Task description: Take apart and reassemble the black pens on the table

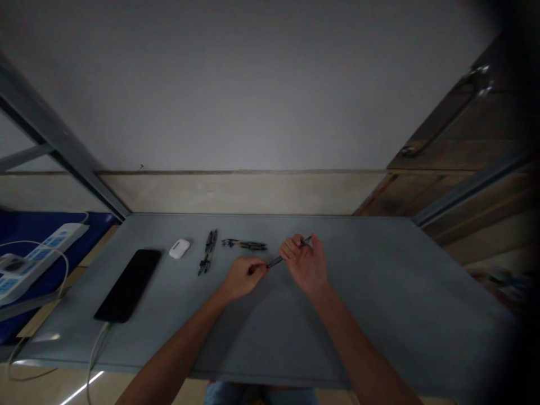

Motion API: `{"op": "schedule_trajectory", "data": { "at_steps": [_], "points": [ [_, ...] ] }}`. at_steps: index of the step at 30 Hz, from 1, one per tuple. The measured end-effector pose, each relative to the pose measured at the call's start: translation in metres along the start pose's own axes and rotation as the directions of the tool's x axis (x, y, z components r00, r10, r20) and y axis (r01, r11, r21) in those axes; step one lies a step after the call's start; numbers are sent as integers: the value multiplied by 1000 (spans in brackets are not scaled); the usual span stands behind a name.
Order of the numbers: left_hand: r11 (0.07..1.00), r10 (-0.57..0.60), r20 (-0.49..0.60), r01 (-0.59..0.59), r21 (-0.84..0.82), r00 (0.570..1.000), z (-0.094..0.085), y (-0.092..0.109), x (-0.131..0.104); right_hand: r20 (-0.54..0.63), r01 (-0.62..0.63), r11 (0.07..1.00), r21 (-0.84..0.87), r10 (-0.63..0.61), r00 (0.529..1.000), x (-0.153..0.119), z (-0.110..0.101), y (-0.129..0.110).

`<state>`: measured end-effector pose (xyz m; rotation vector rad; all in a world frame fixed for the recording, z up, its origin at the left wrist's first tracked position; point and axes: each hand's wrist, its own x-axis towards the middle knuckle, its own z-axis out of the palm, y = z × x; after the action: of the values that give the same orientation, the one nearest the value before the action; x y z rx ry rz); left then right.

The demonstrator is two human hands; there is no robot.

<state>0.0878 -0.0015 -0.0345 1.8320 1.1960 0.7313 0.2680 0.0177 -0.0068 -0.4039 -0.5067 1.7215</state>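
Over the middle of the grey table, a slim dark pen (275,261) spans the gap between my two hands. My left hand (244,277) pinches its lower left end between thumb and fingertips. My right hand (304,260), palm turned up, has its fingers curled round the other end, which pokes out near the thumb. Behind my left hand lies a small group of dark pens (244,244), placed crosswise. Another group of dark pens (207,252) lies lengthwise to its left. How many are in each group is hard to make out.
A white earbud case (179,248) and a black phone (129,286) with a charging cable (96,350) lie on the table's (379,315) left side. Beyond its left edge sits a white power strip (42,259). A wall borders the back; a wooden door with a metal handle (449,121) stands right.
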Motion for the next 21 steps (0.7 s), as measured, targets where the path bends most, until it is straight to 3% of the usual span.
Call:
{"op": "schedule_trajectory", "data": {
  "at_steps": [15,21],
  "points": [
    [977,-45,11,46,-208,999,-1,-5,2,19,-7,997,-82,9,1000,-1,2,0],
    [993,-34,-6,33,-111,999,0,-9,2,39,1,998,-58,1,999,0,0,2]
  ]
}}
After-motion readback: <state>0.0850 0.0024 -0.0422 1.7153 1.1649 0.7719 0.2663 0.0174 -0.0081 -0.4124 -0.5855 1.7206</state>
